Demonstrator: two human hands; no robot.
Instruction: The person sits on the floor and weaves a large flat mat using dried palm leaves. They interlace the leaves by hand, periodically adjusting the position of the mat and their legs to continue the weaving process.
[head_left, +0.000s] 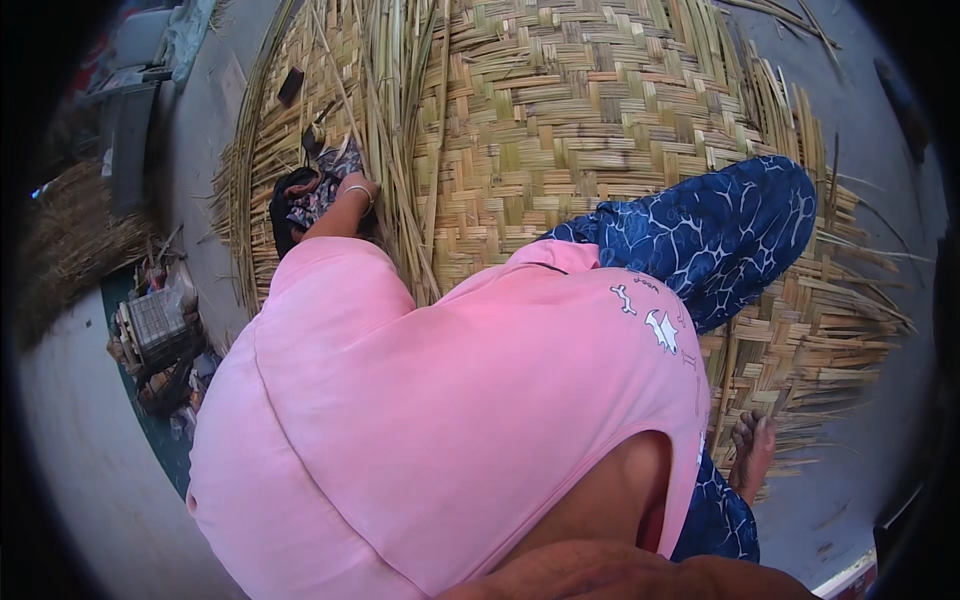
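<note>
My left hand [355, 190], with a bangle on its wrist, reaches out at the upper left. Its fingers are bent down and closed at a bundle of dark patterned cloth [318, 195], their tips hidden. The bundle lies on a large woven mat [580, 110] of split cane or reed strips. Long loose strips [395, 120] run over the mat just right of this hand. A small dark thing with a thin handle [312, 138] lies just beyond the cloth. My right hand does not show; my pink top covers much of the lower middle.
Farther off on the mat is a small dark block [290, 87]. My raised knee in blue trousers [730, 210] and a bare foot [752, 455] are at the right, by the mat's ragged edge [850, 290]. Beyond the left edge sit a wire basket [158, 325] and a straw heap [85, 240].
</note>
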